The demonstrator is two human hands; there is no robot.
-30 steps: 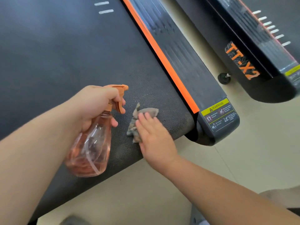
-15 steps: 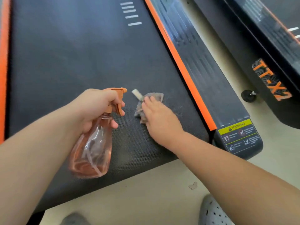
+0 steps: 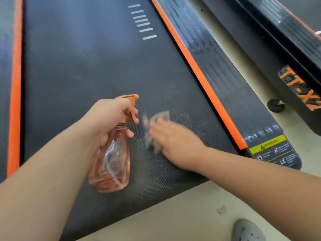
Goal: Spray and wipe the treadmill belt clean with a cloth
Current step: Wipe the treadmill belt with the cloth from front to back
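At the far left an orange strip (image 3: 14,84) runs along the edge of the treadmill belt (image 3: 86,58), a dark, finely textured surface that fills most of what I see. My left hand (image 3: 111,117) grips the neck of the spray bottle (image 3: 111,164), with fingers curled round its orange trigger; the clear, orange-tinted body hangs tilted above the belt, nozzle aimed away from me. Farther up the belt is a short ladder of white marks (image 3: 142,21). Just right of the bottle lies the grey cloth (image 3: 156,122), crumpled on the belt near its end, and my right hand (image 3: 172,138) presses down on it with the fingers laid out fairly straight, though both hand and cloth are blurred. Beside them the belt shows a pale speckled patch. Next come the right orange strip (image 3: 199,75) and the black side rail (image 3: 234,84), which carries a yellow warning label (image 3: 272,150) at its near end. The pale floor (image 3: 182,214) lies below, with a grey shoe (image 3: 248,230) at the bottom edge, and a second treadmill (image 3: 295,84) stands at the far right, a small black wheel (image 3: 275,105) under it
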